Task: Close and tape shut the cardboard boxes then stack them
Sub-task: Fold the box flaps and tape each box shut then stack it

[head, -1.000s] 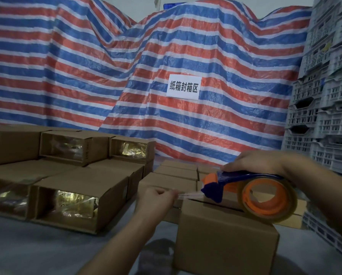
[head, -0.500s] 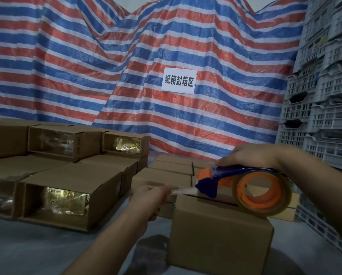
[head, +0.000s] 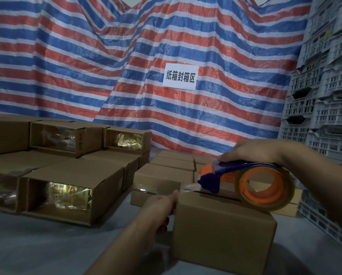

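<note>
A red, white and blue striped tarpaulin (head: 126, 76) hangs across the back, with a white paper sign (head: 179, 78) printed in Chinese characters fixed to it, and stacks of grey plastic crates (head: 324, 96) rise along the right side. On the grey counter (head: 37, 245) the nearest cardboard box (head: 223, 233) stands closed in front of the person. The right hand (head: 253, 150) grasps the blue handle of a tape dispenser (head: 245, 181) from above, its orange hub and roll of clear tape resting on the box's top. A strip of clear tape (head: 190, 187) runs from the dispenser's nose over the box's left edge, where the left hand (head: 162, 205) pinches its end against the box's upper corner. Behind this box lie several closed boxes (head: 162, 173) in rows. To the left sit open boxes (head: 71, 187) on their sides, showing shiny gold packets wrapped in clear film inside.
</note>
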Demonstrator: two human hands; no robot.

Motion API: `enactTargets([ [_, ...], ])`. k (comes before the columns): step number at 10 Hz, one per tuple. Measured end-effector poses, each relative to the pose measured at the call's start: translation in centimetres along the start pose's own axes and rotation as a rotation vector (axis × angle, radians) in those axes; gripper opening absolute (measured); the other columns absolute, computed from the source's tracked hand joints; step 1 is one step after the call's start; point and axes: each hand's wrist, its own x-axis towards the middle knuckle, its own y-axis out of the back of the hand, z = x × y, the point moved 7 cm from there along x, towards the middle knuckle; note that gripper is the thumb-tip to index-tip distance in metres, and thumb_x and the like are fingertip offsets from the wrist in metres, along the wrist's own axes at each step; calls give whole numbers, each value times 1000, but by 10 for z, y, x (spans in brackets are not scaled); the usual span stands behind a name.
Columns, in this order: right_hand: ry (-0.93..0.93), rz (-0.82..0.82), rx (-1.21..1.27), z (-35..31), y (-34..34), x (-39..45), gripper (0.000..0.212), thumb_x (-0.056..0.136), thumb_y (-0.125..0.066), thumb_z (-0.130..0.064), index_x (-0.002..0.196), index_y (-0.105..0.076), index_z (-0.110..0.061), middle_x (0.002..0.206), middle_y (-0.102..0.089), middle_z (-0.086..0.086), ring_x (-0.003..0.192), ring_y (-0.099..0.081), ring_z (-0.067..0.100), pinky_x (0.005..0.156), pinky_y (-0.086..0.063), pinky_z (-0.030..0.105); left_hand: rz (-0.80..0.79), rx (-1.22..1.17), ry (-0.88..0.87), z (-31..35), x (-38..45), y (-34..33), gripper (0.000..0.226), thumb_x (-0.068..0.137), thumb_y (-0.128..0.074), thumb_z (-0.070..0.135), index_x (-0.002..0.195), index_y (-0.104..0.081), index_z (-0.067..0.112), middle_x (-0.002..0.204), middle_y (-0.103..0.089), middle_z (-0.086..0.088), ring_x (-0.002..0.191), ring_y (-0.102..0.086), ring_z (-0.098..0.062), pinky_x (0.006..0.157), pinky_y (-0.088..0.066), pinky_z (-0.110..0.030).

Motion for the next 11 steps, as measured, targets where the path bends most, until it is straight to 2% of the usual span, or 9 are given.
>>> enactTargets([
  [1,-52,-1,206,9,-1,3,18,96,-60,-41,95,-65,-24,93,-64,-4,85,-60,11,96,-50,34,-20,22,-8,0,-2,-1,37,97,-52,51,91,-62,15,81,-44,-6,57,-37,-14,56,-31,-28],
  [2,-37,20,115,6,-1,1,18,98,-59,-41,93,-63,-24,92,-64,-4,82,-60,7,95,-50,29,-52,33,5,-1,-5,-2,40,96,-49,54,88,-60,17,74,-44,-2,55,-36,-13,55,-31,-26],
  [3,-71,11,-24,-2,3,-4,31,104,-45,-50,89,-63,-29,71,-67,-8,61,-61,-2,66,-45,13,-26,105,7,3,-6,0,46,96,-44,60,83,-58,18,71,-45,0,56,-38,-13,55,-32,-25],
  [5,-129,14,46,4,3,-2,38,101,-46,-56,85,-64,-26,56,-64,-12,48,-57,-2,62,-41,17,145,410,-158,22,-2,19,55,102,-26,58,115,-61,18,111,-64,-5,101,-60,-17,74,-43,-31],
  [6,-91,12,11,0,1,-3,30,106,-45,-42,85,-65,-37,64,-66,-14,55,-59,-9,61,-44,10,284,301,-331,52,-6,31,44,104,-33,44,82,-63,21,81,-64,-3,76,-60,-16,67,-41,-30],
  [7,-87,9,203,7,-3,4,16,102,-55,-36,92,-65,-28,80,-67,-11,74,-63,3,79,-51,16,198,370,-415,72,-3,15,40,102,-39,42,74,-59,21,69,-59,1,66,-56,-12,59,-42,-26],
  [8,-117,-2,298,12,-6,5,14,96,-63,-34,93,-65,-20,93,-65,-2,84,-61,11,94,-52,34,49,457,-295,66,-3,-6,31,100,-45,46,78,-55,26,71,-57,5,60,-53,-5,48,-40,-17],
  [9,-145,9,293,10,-5,3,19,97,-61,-38,89,-64,-21,87,-66,-3,76,-62,8,82,-53,28,-56,385,-212,51,0,-11,27,97,-51,50,91,-62,26,60,-61,9,46,-54,0,37,-35,-12],
  [11,-162,-23,20,-1,5,-2,41,102,-44,-55,82,-64,-25,56,-64,-11,48,-57,0,66,-41,22,-38,420,-127,47,-1,-12,36,97,-49,50,119,-58,23,82,-58,2,64,-50,-9,44,-35,-19],
])
